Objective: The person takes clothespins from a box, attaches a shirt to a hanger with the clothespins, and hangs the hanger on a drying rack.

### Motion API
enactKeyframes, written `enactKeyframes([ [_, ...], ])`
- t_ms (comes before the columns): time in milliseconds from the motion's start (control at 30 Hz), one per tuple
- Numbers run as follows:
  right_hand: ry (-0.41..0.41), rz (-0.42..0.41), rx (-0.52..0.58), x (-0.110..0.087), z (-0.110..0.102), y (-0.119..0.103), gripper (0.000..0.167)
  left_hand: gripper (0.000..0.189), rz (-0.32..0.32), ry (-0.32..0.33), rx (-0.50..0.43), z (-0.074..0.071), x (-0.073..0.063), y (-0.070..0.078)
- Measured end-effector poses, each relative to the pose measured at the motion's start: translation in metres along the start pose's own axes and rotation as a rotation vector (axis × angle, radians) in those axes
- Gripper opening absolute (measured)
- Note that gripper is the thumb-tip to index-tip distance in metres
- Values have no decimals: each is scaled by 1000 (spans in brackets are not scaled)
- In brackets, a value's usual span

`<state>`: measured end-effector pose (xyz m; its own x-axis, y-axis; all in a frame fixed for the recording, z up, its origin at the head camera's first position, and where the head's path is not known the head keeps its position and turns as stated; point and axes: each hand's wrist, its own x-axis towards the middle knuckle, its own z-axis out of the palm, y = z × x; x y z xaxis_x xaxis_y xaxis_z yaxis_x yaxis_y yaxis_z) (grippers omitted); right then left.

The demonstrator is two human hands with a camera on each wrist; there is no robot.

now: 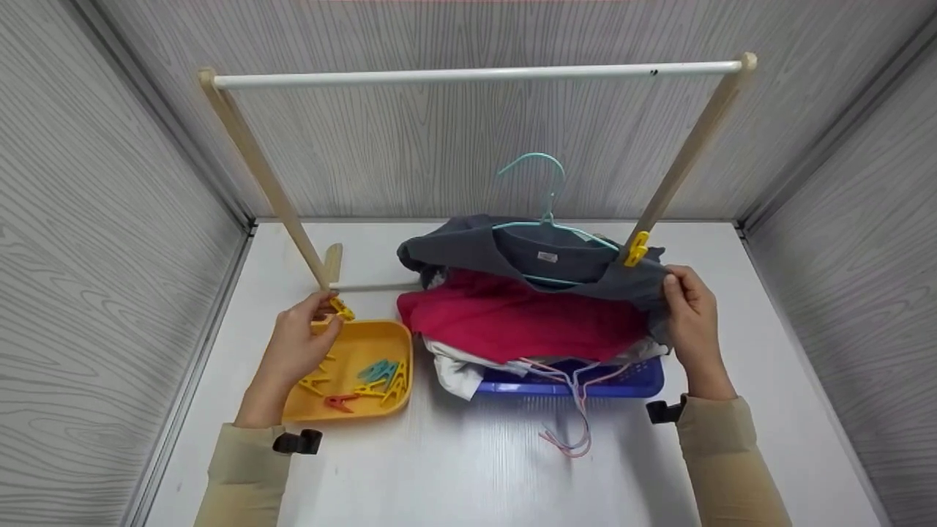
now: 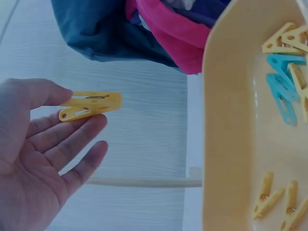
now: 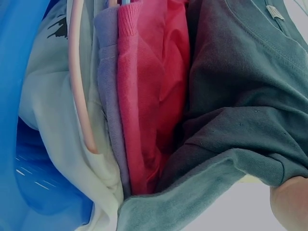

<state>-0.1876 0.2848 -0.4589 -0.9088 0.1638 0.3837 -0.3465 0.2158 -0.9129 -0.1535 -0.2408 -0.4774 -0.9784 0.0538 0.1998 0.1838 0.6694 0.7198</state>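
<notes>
My left hand [image 1: 300,340] pinches a yellow clothespin [image 2: 94,103] between thumb and fingers, just above the orange bin's far rim. On the right, my right hand [image 1: 692,315] holds the sleeve end of a dark grey shirt [image 1: 461,249]. A mint-green hanger [image 1: 553,197] sits inside the shirt's neck, its hook pointing up. Another yellow clothespin [image 1: 637,249] is clipped at the shirt's right shoulder. In the right wrist view only part of the right hand [image 3: 291,204] shows at the cloth's edge.
An orange bin [image 1: 408,344] holds yellow, teal and red clothespins. Under the grey shirt, a red garment [image 1: 527,315] and white cloth lie over a blue basket [image 1: 571,389]; pink and lilac hanger hooks [image 1: 578,432] hang out in front. Behind stands a wooden rack with a white rod [image 1: 476,75].
</notes>
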Motion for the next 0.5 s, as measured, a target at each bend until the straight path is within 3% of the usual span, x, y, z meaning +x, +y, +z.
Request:
enactKeyframes([
  [233,-12,10,-6,-1,1,-7,24,29,127,104,-50,4,4,21],
  [500,-9,11,-1,-6,6,-32,22,26,152,119,-142,8,12,40],
])
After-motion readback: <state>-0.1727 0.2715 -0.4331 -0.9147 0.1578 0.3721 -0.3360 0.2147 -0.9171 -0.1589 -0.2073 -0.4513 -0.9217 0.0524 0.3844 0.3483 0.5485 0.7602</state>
